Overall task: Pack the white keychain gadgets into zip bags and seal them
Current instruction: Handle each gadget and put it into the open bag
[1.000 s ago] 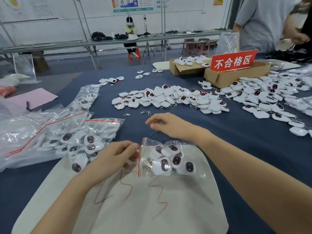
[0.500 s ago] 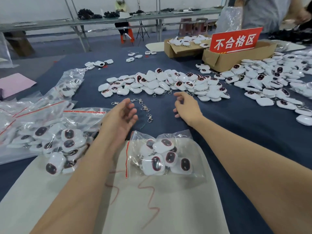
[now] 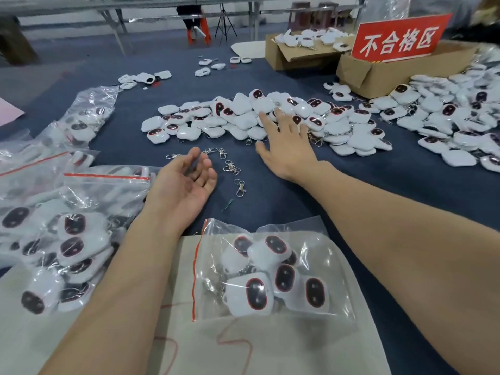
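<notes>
The right hand (image 3: 288,150) lies flat with fingers straight and spread, grasping nothing, its tips touching the near edge of the loose pile of white keychain gadgets (image 3: 238,115). The left hand (image 3: 184,185) waits palm-up, relaxed and empty, just beside scattered metal clasps (image 3: 232,169) on the blue surface (image 3: 405,190). This looks like the start of a fresh batch: next the right fingers need to curl round a few gadgets and draw them back, and an empty bag must be found. A filled zip bag (image 3: 270,272) rests close to the person, between the forearms; whether its red strip is sealed I cannot tell. More filled bags (image 3: 67,226) are heaped to the left.
</notes>
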